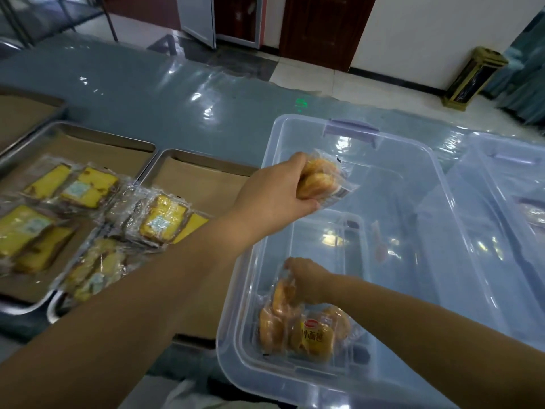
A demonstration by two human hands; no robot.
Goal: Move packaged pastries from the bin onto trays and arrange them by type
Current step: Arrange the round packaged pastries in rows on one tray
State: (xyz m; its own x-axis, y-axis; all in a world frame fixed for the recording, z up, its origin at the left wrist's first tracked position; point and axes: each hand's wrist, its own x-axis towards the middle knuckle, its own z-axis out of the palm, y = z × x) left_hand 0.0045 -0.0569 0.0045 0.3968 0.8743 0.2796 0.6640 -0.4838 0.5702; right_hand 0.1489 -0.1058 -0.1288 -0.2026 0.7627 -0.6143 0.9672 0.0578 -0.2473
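Fingers around two bun packets

two clear bins, three lined trays, two hands

Right bin cut off (frame edge); cake packs blurred.

Buns in left hand and right hand: golden-brown. Cakes left of both: yellow, brown-edged. Bin: clear, lilac latch.
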